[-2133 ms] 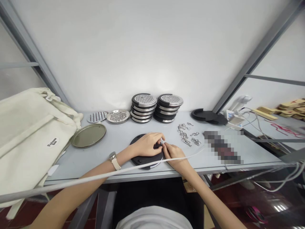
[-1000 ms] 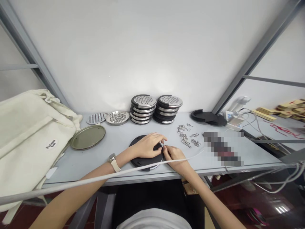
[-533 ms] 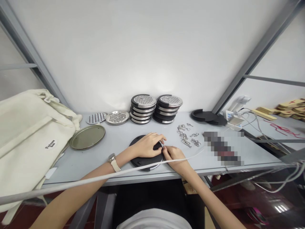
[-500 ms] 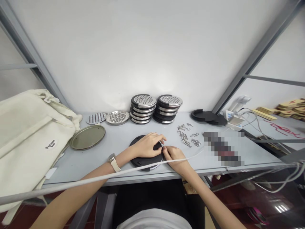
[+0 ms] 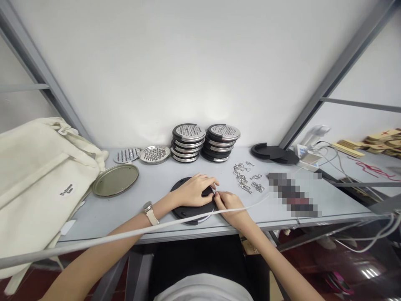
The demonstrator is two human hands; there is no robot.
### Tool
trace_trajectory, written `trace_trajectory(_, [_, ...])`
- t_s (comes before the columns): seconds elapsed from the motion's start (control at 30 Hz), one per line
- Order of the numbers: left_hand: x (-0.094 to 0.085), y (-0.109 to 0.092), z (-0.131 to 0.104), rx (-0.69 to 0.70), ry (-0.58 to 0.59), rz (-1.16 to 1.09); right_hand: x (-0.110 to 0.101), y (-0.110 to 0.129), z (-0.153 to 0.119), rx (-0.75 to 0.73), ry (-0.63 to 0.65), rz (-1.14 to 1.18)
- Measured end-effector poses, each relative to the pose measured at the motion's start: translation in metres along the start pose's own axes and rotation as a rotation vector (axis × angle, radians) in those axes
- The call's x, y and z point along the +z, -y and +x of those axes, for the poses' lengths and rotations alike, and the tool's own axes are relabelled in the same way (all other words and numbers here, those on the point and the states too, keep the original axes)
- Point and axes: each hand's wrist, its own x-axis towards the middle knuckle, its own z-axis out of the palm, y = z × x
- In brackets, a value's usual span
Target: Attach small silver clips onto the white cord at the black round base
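Note:
A round black disc-shaped holder (image 5: 188, 212) lies flat near the table's front edge, with a pale metal rim showing at its lower right. My left hand (image 5: 194, 190) rests across its top, fingers and thumb curled towards the right edge and gripping it there. At that same edge, my right hand (image 5: 230, 205) is closed in a pinch; a tiny bright bit shows at the fingertips, too small to name. Several small metal clasps (image 5: 242, 179) are scattered to the right, beyond my right hand.
Two stacks of round graters (image 5: 189, 133) in black holders stand by the wall. Left of them lie loose grater discs (image 5: 154, 154) and an olive round plate (image 5: 115, 180). Black holders (image 5: 266, 151) sit at back right. A cream bag (image 5: 46, 175) fills the left; a white cable (image 5: 125, 235) crosses in front.

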Motion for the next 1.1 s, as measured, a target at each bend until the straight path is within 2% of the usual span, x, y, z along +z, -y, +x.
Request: trace_trajectory(1.1, [0.0008,0.0017,-0.0001,0.031,0.002,0.007,-0.0013,0.0008,0.0002,0.006,0.003,0.004])
